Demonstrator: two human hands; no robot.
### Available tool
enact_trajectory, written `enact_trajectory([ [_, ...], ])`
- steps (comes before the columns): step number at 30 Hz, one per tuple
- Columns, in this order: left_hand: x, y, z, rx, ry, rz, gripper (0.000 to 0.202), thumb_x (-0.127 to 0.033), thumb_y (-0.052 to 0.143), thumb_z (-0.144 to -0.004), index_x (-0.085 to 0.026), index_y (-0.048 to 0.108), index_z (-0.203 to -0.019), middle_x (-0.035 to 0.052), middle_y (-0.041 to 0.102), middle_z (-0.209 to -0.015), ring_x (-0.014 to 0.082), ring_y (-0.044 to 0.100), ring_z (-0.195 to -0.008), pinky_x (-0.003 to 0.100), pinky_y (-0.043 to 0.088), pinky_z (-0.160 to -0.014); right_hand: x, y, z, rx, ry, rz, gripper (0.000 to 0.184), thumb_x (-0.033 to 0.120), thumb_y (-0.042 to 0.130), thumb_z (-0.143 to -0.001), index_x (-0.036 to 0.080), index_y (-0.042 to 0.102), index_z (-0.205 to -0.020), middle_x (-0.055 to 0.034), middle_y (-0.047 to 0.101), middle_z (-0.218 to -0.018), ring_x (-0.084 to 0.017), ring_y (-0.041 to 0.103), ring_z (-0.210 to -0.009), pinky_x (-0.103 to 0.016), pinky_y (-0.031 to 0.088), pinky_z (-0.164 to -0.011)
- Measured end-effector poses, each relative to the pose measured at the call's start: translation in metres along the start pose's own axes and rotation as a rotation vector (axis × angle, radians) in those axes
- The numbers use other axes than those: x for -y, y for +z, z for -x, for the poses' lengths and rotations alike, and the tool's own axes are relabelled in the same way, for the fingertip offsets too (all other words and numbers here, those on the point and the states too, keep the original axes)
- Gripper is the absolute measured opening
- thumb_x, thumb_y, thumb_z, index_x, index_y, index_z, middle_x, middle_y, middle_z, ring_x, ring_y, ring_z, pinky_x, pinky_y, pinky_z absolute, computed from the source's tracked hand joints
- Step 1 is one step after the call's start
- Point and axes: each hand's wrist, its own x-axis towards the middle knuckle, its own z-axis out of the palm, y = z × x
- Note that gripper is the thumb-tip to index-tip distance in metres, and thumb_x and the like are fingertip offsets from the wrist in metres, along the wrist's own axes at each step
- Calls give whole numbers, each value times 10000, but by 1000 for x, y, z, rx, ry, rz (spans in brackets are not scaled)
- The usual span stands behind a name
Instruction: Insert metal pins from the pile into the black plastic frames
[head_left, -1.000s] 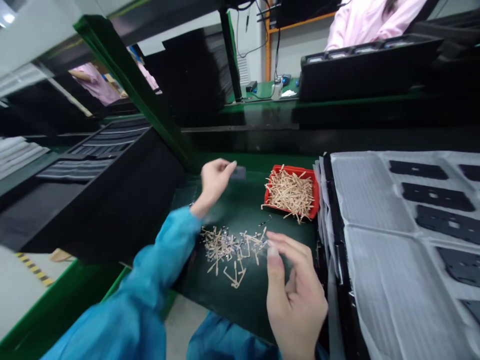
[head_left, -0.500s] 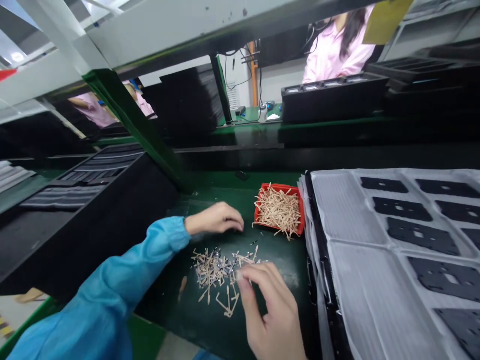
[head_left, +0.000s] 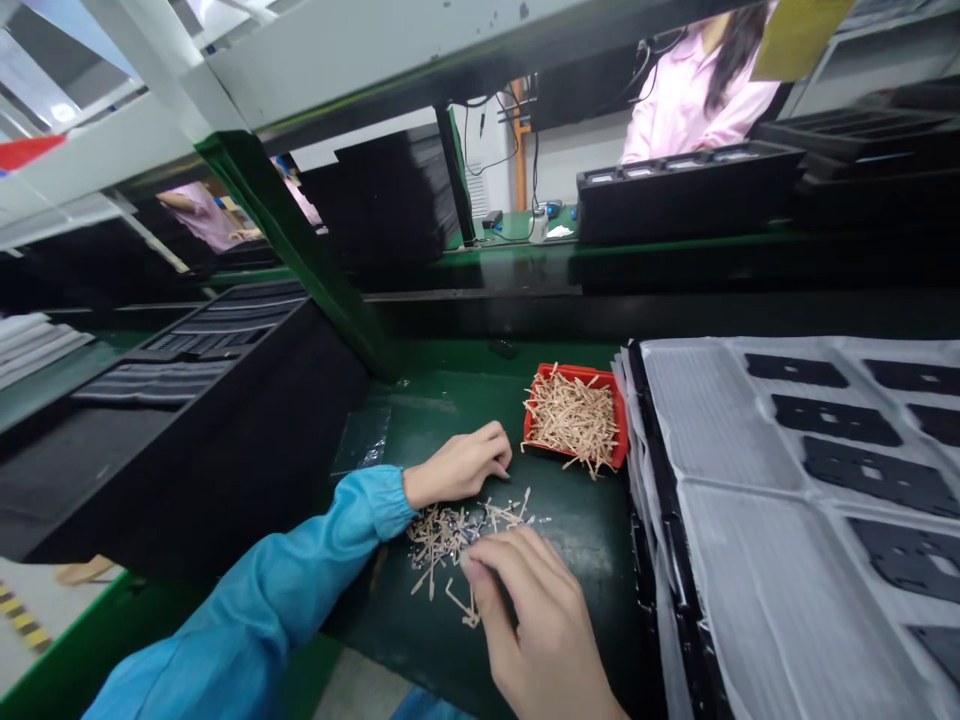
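Note:
A loose pile of small tan strips mixed with tiny shiny dark bits (head_left: 435,545) lies on the dark green work surface. My left hand (head_left: 461,465), in a blue sleeve, is above the pile's far side with fingers curled and tips together. Over the near right edge, my right hand (head_left: 536,610) has thumb and index finger pinched, partly covering the pile. Whatever either hand holds is too small or hidden to make out. Beyond my left hand sits a red tray (head_left: 621,425) heaped with similar tan strips (head_left: 574,412).
White-lined sheets with flat black plates (head_left: 874,475) are stacked at right. A large black box (head_left: 300,420) stands at left, near a clear plastic piece (head_left: 362,440). A green post (head_left: 300,260) rises behind. Across the bench sits a person in pink (head_left: 690,100).
My left hand has moved right and nearer the pile, now covering part of its far side. My right hand has shifted slightly left over the strips. The whole view has swung a little.

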Motion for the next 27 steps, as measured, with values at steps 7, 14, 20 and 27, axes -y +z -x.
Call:
enact_trajectory([
  [7,-41,-54,38,-112,104,75,212,-176,519,-1072,-199,606,-880,19,705,-899,131,676,-758,234,515,-683,-9,-10,5,-158,224,166,154,311,578,-1050,215,697,-1034,-28,763,-923,-133,741,-752,-210,561,-686],
  [14,-53,-61,41,-24,260,43,214,-69,480,-1027,-206,597,-910,0,731,-835,125,664,-669,247,409,-576,-2,-11,1,-27,198,-21,191,157,522,-1042,224,687,-973,5,744,-896,-88,738,-802,-138,548,-752],
  [20,-56,-58,41,-23,273,96,242,-30,470,-997,-210,609,-912,14,738,-846,131,659,-670,253,420,-583,2,-15,-2,-6,197,-96,216,120,502,-1033,219,669,-939,9,715,-871,-73,708,-774,-124,539,-744],
  [27,-65,-56,50,-98,207,331,190,-122,564,-1031,-203,695,-920,70,749,-899,184,708,-838,276,561,-774,6,-18,-1,-27,190,-163,187,112,536,-1017,222,665,-937,11,712,-871,-74,720,-804,-131,557,-788],
])
